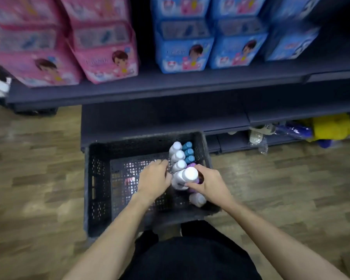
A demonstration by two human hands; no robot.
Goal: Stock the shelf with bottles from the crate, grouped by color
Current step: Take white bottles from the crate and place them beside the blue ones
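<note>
Gripping a white bottle (187, 177) in the crate (97, 178), right hand (207, 183); left hand (155, 178) beside, grip hidden.

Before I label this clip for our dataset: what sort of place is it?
Most likely a shop aisle being restocked. Dark shelving holds rows of identical pink packs and blue packs, and a black crate of bottles sits on the floor.

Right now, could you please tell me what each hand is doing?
Left hand: fingers curled among the bottles in the crate; grip cannot be told.
Right hand: holding a white-capped bottle.
</note>
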